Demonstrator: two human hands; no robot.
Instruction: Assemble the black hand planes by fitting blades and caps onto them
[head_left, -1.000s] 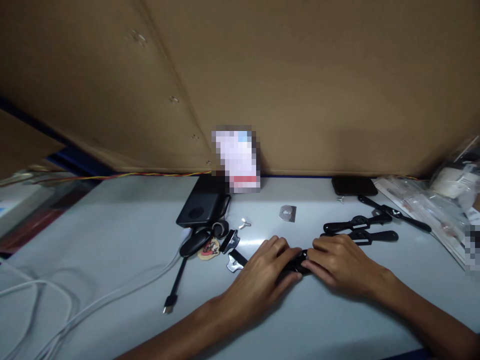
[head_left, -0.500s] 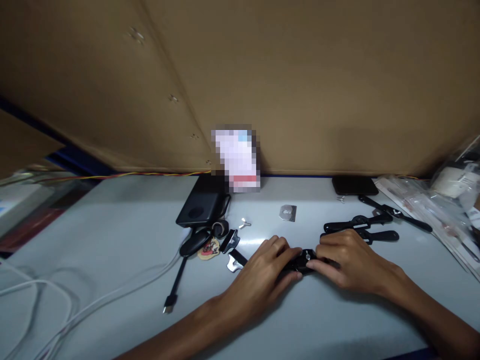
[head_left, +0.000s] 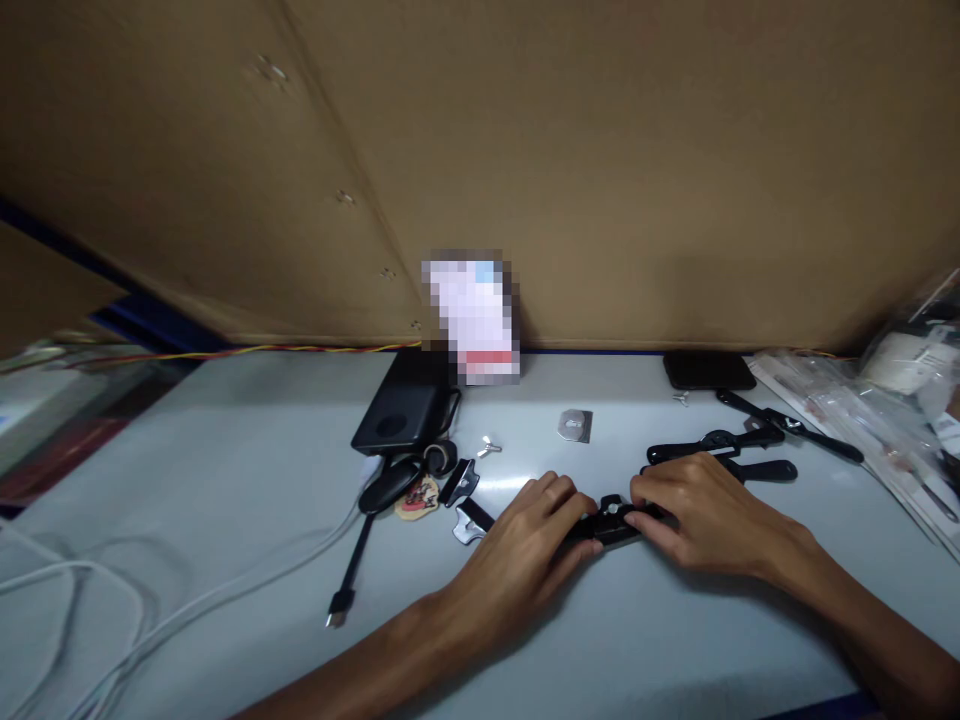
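A small black clamp-like part (head_left: 611, 518) lies on the pale table (head_left: 247, 470) between my hands. My left hand (head_left: 525, 555) curls its fingers over the part's left end. My right hand (head_left: 697, 515) pinches its right end with thumb and fingers; a small metal screw shows on top of it. Just beyond my right hand lie several long black arm pieces (head_left: 712, 455). A silver wing nut (head_left: 489, 447) and a metal plate in a clear bag (head_left: 575, 426) rest further back.
A black power bank (head_left: 405, 405) with cables, a black pouch (head_left: 388, 486), a sticker (head_left: 418, 497) and small black-and-silver brackets (head_left: 465, 500) sit left of my hands. White cables (head_left: 112, 610) trail left. Plastic bags (head_left: 847, 410) lie right. A cardboard wall (head_left: 525, 150) stands behind.
My right hand has slid a little to the right along the black part, uncovering more of its middle. My left hand has stayed put.
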